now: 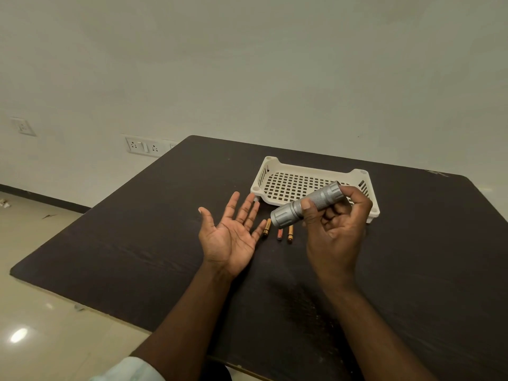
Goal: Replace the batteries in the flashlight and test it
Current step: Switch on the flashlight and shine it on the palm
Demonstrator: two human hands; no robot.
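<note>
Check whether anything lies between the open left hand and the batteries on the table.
Nothing visible does. The left hand is open, palm up, right beside the three batteries on the bare table.

Knurled matt metal flashlight [308, 207]; perforated cream plastic basket [275, 171]; dark, seemingly wood-grain matt table [165, 229].

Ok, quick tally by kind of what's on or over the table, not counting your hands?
Flashlight: 1, held in the right hand
Batteries: 3, loose on the table
Basket: 1
Total: 5
</note>
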